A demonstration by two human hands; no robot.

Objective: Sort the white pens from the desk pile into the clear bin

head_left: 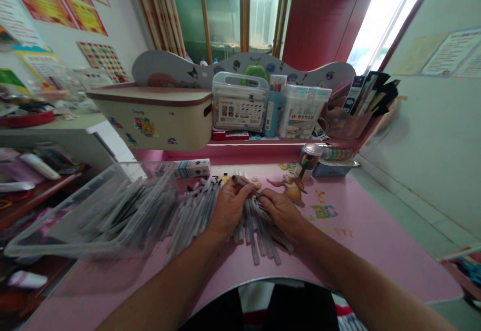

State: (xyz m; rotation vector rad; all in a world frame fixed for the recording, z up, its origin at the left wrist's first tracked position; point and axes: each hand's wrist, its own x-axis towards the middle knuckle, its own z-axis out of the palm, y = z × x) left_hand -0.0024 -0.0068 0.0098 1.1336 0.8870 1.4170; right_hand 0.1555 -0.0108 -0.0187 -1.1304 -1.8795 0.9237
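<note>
Between my two hands is a pen point(246, 185) with a dark end pointing up to the left. The fingers of my left hand point(230, 205) are closed around its upper part. My right hand point(280, 210) pinches the pen's lower right end. Below the hands, clear-barrelled pens point(259, 238) lie fanned out on the pink desk point(361, 226). Another pile of pens point(193, 216) with dark tips lies just left of my left hand. A clear plastic bin point(71, 247) at the left holds many more pens.
A long white box point(193, 168) lies behind the pens. On the back shelf are a cream lidded box point(169, 120), a marker case point(240, 105) and a second marker case point(304, 113). A clear jar point(308, 160) and a blue tin point(332, 169) stand at the back right.
</note>
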